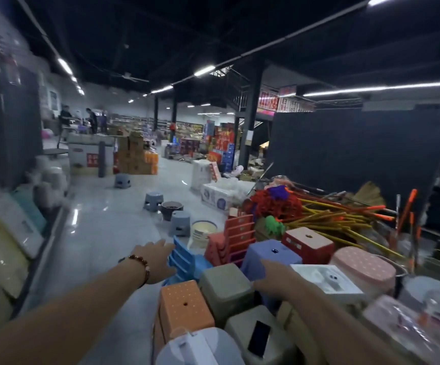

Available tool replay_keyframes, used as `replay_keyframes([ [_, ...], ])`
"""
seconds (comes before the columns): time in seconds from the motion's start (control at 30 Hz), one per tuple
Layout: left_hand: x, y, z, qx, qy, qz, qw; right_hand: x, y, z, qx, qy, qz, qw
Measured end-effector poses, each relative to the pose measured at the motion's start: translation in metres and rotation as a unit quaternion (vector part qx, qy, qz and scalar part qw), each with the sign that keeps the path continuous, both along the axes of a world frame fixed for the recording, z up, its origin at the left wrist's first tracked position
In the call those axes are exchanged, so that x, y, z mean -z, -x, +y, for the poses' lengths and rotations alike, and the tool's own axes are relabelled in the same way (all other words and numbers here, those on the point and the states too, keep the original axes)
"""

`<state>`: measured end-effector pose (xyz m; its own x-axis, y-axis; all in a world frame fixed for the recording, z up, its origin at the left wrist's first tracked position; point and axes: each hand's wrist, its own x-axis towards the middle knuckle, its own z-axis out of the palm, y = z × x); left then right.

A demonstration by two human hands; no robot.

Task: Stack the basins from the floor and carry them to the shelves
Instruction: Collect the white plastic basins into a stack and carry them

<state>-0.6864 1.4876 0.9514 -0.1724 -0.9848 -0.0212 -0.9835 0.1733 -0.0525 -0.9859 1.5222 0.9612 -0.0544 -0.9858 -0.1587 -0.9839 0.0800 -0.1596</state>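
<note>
A cream basin with a dark rim (204, 229) stands on the floor beside grey step stools. A darker basin (171, 206) sits further back between two of those stools. My left hand (158, 258) stretches forward with straight fingers, its tips at the back of a blue plastic chair (184, 260), and holds nothing. My right hand (270, 272) hovers low between a grey-green stool (225, 285) and a purple stool (272, 255); its fingers are hidden or blurred. Both basins lie beyond both hands. Shelves (16, 233) with pale goods run along the left.
Plastic stools in orange (184, 305), red and pink crowd the lower right, with red chairs (236, 233) and a heap of brooms and mops (326, 214) behind. Grey stools (153, 200) dot the tiled aisle. Cartons and people stand far back.
</note>
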Motion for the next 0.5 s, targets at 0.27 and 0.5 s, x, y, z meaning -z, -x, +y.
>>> replay_keyframes([
  [0.27, 0.002, -0.162, -0.056, -0.037, -0.005, -0.032, 0.999, 0.006, -0.180, -0.117, -0.069, 0.008, -0.072, 0.995],
  [0.5, -0.018, -0.267, -0.134, -0.065, -0.009, -0.047, 0.997, -0.005, -0.287, -0.197, -0.086, -0.002, -0.061, 0.994],
])
